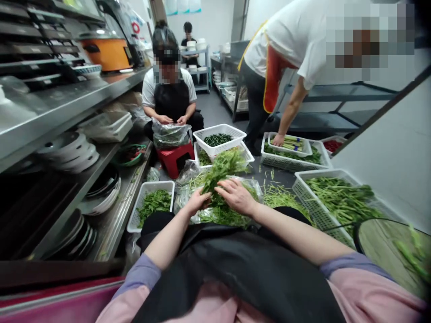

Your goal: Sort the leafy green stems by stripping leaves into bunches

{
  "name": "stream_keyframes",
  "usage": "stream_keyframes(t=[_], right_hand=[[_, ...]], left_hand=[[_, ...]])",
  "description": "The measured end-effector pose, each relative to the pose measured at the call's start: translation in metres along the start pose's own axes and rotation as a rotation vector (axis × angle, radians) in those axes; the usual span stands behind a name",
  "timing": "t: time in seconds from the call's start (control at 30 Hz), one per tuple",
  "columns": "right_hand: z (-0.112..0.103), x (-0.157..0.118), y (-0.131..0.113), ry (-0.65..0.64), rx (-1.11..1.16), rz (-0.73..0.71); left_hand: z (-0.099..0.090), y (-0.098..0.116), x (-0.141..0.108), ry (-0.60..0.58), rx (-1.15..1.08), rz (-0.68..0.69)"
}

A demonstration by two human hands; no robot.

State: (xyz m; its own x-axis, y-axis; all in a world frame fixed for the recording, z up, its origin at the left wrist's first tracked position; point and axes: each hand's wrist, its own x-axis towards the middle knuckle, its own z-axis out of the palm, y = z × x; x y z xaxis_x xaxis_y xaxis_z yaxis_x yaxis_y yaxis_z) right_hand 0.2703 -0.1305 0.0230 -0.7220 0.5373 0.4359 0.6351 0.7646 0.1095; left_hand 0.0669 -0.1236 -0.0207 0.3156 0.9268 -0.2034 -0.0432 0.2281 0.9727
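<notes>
A bunch of leafy greens is between my two hands in the middle of the view. My left hand is closed around its left side, low on the bunch. On the other side my right hand grips it with long fingers laid across the leaves; the thumb is hidden. Directly below lies a heap of greens on clear plastic. Loose cut stems are strewn on the floor to the right. A white basket of leaves stands left of my left hand.
White baskets hold green chillies ahead and long green stalks at right. One person sits behind a red stool; another person bends over a basket. Steel shelving with dishes runs along the left.
</notes>
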Motion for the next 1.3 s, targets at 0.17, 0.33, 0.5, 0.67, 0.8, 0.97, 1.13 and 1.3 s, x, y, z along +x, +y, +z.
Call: stream_keyframes(t=[0.17,0.33,0.5,0.67,0.8,0.97,1.13,1.3], right_hand=[[0.011,-0.041,0.008,-0.122,0.202,0.253],[0.011,-0.027,-0.003,-0.003,0.456,0.502],[0.019,-0.014,-0.015,-0.035,0.729,0.595],[0.022,-0.02,-0.019,-0.07,0.729,0.64],[0.017,-0.021,-0.013,0.094,0.585,0.672],[0.012,-0.023,-0.001,0.181,0.34,0.626],[0.012,-0.022,0.015,0.044,-0.08,0.519],[0.013,-0.022,0.024,-0.006,-0.222,0.316]], left_hand=[[-0.006,0.002,-0.005,-0.11,-0.215,-0.121],[-0.005,0.004,-0.014,-0.218,-0.273,-0.222],[-0.004,0.006,-0.02,-0.23,-0.231,-0.231],[-0.008,0.002,-0.017,-0.223,-0.223,-0.206],[-0.011,0.0,-0.016,-0.236,-0.222,-0.209],[-0.011,0.0,-0.013,-0.259,-0.222,-0.184],[-0.013,-0.002,-0.011,-0.321,-0.244,-0.216],[-0.013,-0.003,-0.01,-0.34,-0.263,-0.242]])
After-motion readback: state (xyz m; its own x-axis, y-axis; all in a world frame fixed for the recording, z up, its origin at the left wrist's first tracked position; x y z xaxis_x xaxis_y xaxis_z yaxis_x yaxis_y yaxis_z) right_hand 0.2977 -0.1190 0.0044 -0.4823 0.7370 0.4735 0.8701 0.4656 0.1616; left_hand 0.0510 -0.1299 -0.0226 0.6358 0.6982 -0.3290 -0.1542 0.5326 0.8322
